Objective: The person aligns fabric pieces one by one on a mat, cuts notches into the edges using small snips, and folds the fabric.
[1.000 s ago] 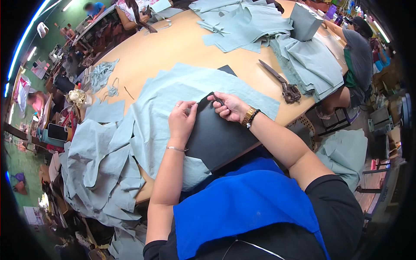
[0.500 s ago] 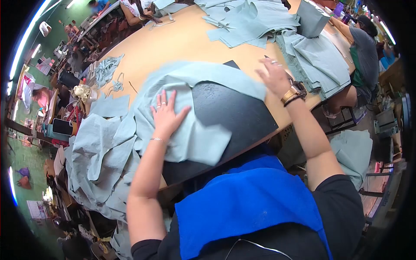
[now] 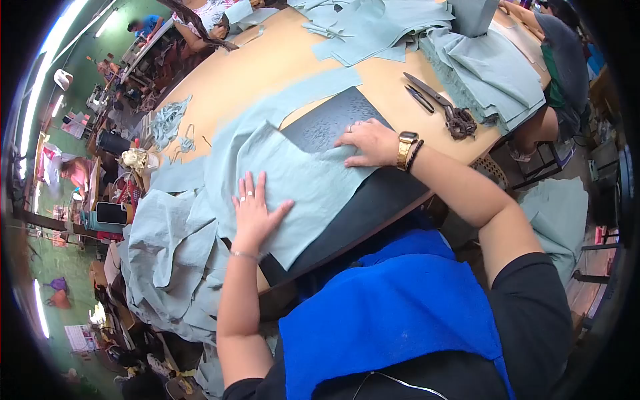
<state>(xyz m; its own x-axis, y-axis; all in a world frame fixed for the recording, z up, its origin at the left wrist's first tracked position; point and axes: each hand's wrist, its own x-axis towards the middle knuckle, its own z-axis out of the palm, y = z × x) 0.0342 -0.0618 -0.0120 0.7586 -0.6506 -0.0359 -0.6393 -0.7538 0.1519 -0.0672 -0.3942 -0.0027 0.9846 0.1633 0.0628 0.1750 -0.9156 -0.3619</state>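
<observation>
A pale blue-green sheet of fabric or leather (image 3: 300, 193) lies over a dark board (image 3: 333, 123) at the table's near edge. My left hand (image 3: 255, 210) rests flat on the sheet's left part, fingers spread. At the sheet's upper right edge is my right hand (image 3: 372, 143), thumb apart from the fingers; the thumb lies by the sheet and the fingertips reach over the board. Beyond it, large scissors (image 3: 430, 92) with wrapped handles lie beside small dark snips (image 3: 419, 99) on the table.
Stacked blue-green sheets (image 3: 483, 80) fill the table's right side, with loose pieces (image 3: 380, 33) at the back. A crumpled heap (image 3: 167, 247) hangs over the left edge. Thin scraps (image 3: 170, 123) lie at the far left. Co-workers sit around the table, one at right (image 3: 563, 67).
My right hand has moved left and down from beside the scissors to the sheet's edge. The sheet's near part, blurred and folded before, now lies flatter. My left hand stays on the sheet.
</observation>
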